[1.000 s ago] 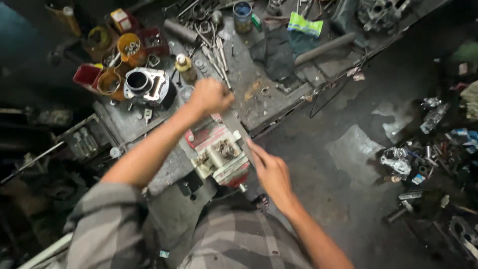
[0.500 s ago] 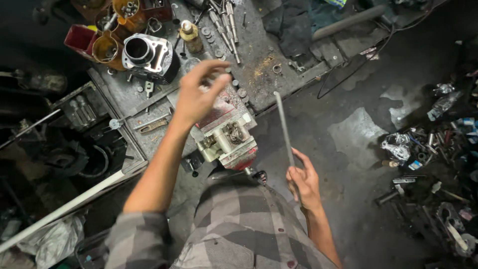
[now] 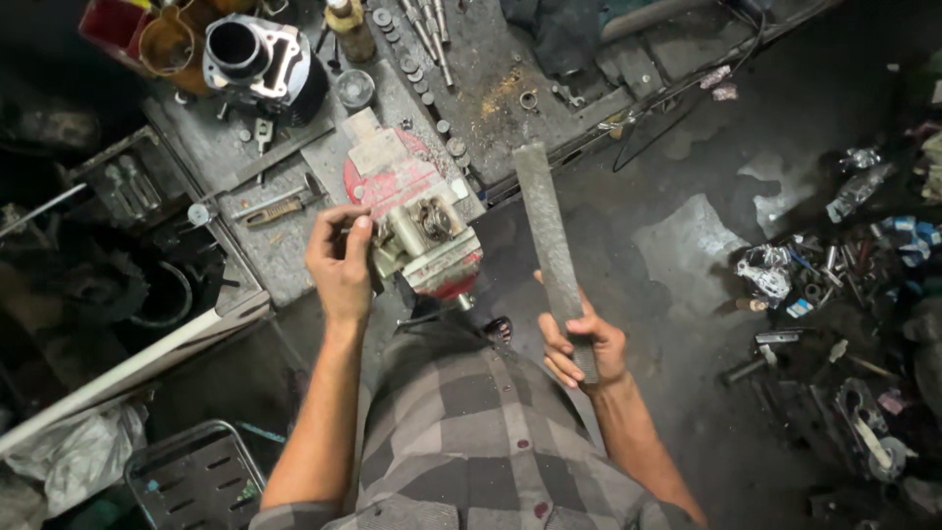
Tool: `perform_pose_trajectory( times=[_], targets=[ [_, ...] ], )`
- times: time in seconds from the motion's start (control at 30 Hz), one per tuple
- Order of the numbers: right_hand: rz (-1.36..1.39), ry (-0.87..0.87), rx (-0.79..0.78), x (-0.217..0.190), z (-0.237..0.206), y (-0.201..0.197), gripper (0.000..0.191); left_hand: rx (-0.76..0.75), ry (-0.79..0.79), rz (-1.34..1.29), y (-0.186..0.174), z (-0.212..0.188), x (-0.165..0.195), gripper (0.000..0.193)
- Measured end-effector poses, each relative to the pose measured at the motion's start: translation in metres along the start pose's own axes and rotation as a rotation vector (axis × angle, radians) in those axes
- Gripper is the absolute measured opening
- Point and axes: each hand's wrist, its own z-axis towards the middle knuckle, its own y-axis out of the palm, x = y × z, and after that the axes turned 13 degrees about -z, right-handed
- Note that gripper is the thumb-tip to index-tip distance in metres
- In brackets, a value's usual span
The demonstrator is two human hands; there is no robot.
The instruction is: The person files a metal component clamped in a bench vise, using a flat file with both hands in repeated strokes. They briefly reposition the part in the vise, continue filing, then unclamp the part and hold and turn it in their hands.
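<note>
A red bench vise (image 3: 417,211) stands at the near edge of a cluttered metal workbench (image 3: 235,157), with a small metal part (image 3: 432,218) clamped in its jaws. My left hand (image 3: 340,263) rests against the left side of the vise, fingertips pinched at its jaw; what they touch is hidden. My right hand (image 3: 581,345) is shut on the lower end of a long flat metal file (image 3: 549,231), which points up and away, to the right of the vise and clear of it.
On the bench lie an engine cylinder block (image 3: 260,64), a wrench (image 3: 275,206), a bottle (image 3: 348,25), sockets and screwdrivers. Scrap parts (image 3: 814,275) litter the dark floor at right. A metal stool (image 3: 191,476) stands at lower left, beside a white bar (image 3: 128,368).
My left hand dropped from above the vise to its left side. My right hand picked up the file and raised it upright beside the vise. The camera tilted downward.
</note>
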Motion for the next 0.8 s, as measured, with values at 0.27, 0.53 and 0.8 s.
perform_pose_trajectory(
  times=[0.27,0.53,0.8],
  targets=[
    [-0.172,0.030,-0.016,0.003,-0.001,0.021,0.067,-0.024,0.281,0.235,0.020,-0.050,0.034,0.018],
    [-0.655,0.082,0.340,0.027,-0.023,-0.017,0.053,0.127,0.004,-0.027,0.006,-0.132,0.019,0.026],
    [-1.090,-0.077,0.597,0.021,-0.023,-0.007,0.073,0.183,-0.070,0.026,-0.023,-0.132,0.005,0.022]
  ],
)
